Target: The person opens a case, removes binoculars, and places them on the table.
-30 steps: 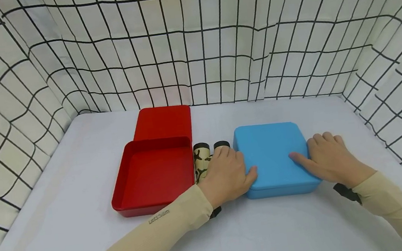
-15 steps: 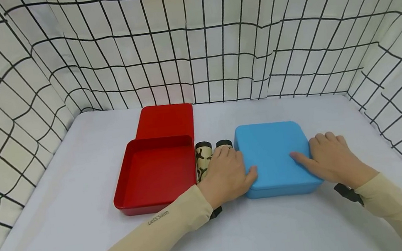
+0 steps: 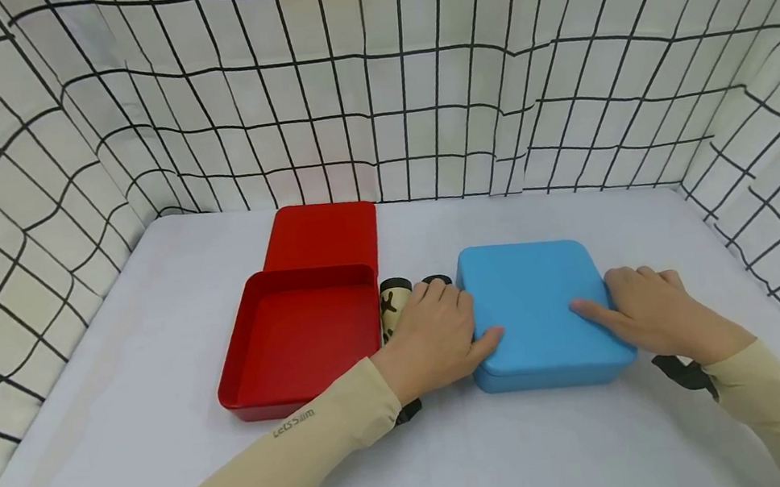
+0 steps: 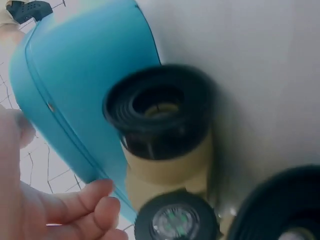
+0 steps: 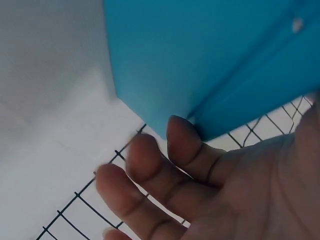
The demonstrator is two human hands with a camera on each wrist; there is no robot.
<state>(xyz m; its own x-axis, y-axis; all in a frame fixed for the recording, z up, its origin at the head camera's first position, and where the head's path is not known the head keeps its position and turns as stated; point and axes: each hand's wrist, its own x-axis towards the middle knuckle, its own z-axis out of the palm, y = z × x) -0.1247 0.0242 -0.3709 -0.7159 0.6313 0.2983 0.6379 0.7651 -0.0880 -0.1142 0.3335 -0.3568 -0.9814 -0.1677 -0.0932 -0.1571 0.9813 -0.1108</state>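
A closed blue plastic box (image 3: 531, 291) with a seam round its sides sits right of centre on the white table. My left hand (image 3: 433, 340) grips its left side, thumb over the front left corner. From the right, my right hand (image 3: 662, 317) holds the opposite side, thumb on the lid; the right wrist view shows fingertips (image 5: 182, 137) at the box's edge. Camouflage-patterned binoculars (image 3: 391, 302) lie by the box's left side, partly hidden under my left hand. In the left wrist view, a small compass (image 4: 175, 220) shows between the binoculars' black eyepieces.
To the left stands an open red box (image 3: 265, 412) with nothing in it, its red lid (image 3: 323, 235) laid flat behind. Black wire mesh (image 3: 389, 114) over white cloth walls in the table (image 3: 118, 350) at the back and both sides.
The blue box looks slightly larger and nearer in view, its right side shifted a little right with my right hand. The left hand moves only slightly; the red box and binoculars stay put.
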